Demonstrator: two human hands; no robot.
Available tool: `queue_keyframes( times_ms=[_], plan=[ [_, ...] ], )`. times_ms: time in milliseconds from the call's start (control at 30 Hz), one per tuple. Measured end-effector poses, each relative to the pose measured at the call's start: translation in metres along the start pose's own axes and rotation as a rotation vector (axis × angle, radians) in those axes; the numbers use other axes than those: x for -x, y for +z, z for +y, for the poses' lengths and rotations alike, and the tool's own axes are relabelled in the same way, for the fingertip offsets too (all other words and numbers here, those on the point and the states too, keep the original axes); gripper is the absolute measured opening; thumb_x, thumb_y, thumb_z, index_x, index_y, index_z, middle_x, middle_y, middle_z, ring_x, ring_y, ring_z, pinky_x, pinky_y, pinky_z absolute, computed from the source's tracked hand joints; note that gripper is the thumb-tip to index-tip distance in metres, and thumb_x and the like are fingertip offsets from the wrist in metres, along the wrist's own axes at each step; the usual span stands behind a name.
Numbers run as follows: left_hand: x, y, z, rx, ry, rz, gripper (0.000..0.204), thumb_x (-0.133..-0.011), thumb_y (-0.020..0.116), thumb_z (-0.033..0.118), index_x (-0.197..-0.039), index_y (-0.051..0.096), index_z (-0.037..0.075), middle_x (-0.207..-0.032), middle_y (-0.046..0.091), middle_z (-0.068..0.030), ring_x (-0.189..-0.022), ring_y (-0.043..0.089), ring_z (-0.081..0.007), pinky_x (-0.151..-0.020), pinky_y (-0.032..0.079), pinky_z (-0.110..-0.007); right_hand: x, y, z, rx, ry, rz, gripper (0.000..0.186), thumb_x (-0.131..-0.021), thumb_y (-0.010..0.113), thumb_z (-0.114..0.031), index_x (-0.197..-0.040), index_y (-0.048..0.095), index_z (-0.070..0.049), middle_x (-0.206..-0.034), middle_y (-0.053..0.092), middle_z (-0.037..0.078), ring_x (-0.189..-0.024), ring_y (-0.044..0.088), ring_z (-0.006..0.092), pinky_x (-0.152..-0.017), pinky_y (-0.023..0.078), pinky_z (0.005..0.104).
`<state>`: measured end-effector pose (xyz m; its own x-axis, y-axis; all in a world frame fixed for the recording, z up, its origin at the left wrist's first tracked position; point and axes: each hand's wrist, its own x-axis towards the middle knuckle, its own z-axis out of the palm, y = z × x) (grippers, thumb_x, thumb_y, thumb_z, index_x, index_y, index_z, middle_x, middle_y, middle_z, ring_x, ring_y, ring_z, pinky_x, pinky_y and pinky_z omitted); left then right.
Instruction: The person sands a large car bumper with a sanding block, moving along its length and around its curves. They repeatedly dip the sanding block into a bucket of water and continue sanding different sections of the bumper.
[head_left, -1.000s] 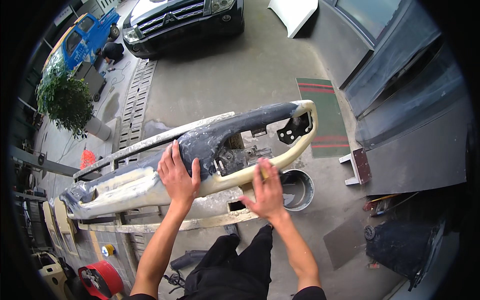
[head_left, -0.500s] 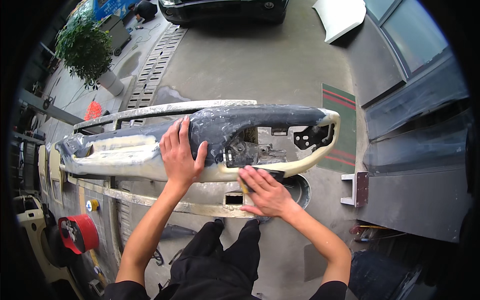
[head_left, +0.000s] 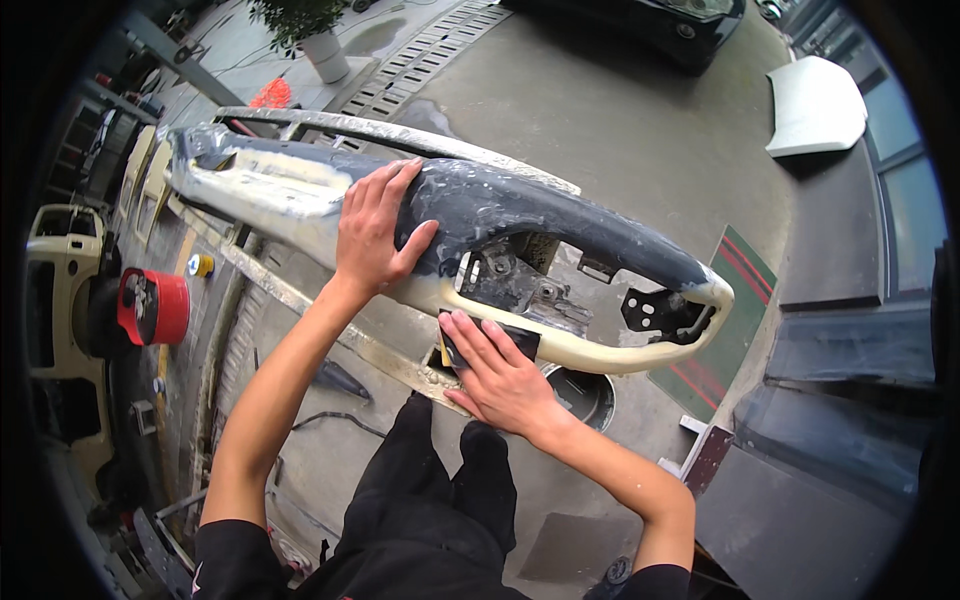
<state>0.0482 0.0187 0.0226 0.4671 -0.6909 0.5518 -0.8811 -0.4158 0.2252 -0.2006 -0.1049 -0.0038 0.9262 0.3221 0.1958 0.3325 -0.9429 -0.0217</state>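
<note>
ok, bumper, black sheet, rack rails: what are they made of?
Bumper: likely plastic; moulded curves, matte dark grey with cream patches, perhaps filler. Black sheet under the right hand: perhaps sandpaper; thin, dull, yellowish edge. Rack rails: probably metal; long bars, crusted whitish finish.

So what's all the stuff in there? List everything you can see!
Bumper: one, dark grey and cream, across the middle
Sheet: one, black, against bumper's near edge
Frame: one, whitish, under bumper
Bucket: one, grey, below bumper, right of centre
Mat: one, green with red stripes, right
Panel: one, white, upper right
Car: one, dark, top
Plant: one, green, potted, top left
Drum: one, red, left
Vehicle body part: one, beige, far left
Grating: one, grey, top middle
Other things: uncounted, around the edges, hard to tell
Legs: two, black trousers, bottom middle
Left hand: one, bare, flat on bumper
Right hand: one, bare, on sheet
</note>
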Motion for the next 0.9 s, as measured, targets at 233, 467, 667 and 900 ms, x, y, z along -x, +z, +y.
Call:
queue_keyframes(
  times_ms=[233,467,667,900],
  plan=[
    [0.004,-0.007,0.006,-0.006,-0.032,0.003,0.071,-0.091,0.066,0.046,-0.149,0.053,0.007,-0.142,0.058,-0.0172,-0.131,0.054,-0.0366,-0.113,0.037,-0.048,0.079,-0.02,0.015,0.04,0.208,0.015,0.089,-0.095,0.059,-0.063,-0.149,0.051,0.007,-0.164,0.04,0.024,-0.155,0.034,0.0387,-0.127,0.021,0.052],
    [0.004,0.0,0.003,-0.018,-0.013,0.079,0.069,-0.09,0.07,0.051,-0.147,0.055,0.014,-0.135,0.061,-0.0147,-0.124,0.057,-0.0354,-0.109,0.041,-0.046,-0.012,-0.005,-0.001,-0.047,0.088,0.034,0.087,-0.095,0.06,-0.061,-0.149,0.05,0.007,-0.166,0.036,0.022,-0.157,0.029,0.0342,-0.127,0.021,0.0474],
    [0.007,-0.004,0.003,-0.049,-0.041,0.109,0.067,-0.091,0.07,0.053,-0.144,0.057,0.015,-0.132,0.062,-0.0139,-0.124,0.058,-0.0351,-0.11,0.041,-0.047,0.052,-0.01,-0.003,0.013,0.246,0.013,0.094,-0.093,0.061,-0.065,-0.15,0.048,0.008,-0.165,0.037,0.025,-0.157,0.029,0.0376,-0.128,0.018,0.05],
    [0.009,-0.001,0.002,-0.042,-0.038,0.077,0.069,-0.092,0.068,0.05,-0.149,0.054,0.013,-0.138,0.06,-0.0156,-0.128,0.056,-0.0355,-0.112,0.039,-0.046,0.013,-0.007,0.01,0.078,-0.005,-0.062,0.085,-0.096,0.055,-0.066,-0.151,0.053,0.0,-0.168,0.037,0.013,-0.159,0.029,0.0254,-0.13,0.017,0.0431]
  ],
)
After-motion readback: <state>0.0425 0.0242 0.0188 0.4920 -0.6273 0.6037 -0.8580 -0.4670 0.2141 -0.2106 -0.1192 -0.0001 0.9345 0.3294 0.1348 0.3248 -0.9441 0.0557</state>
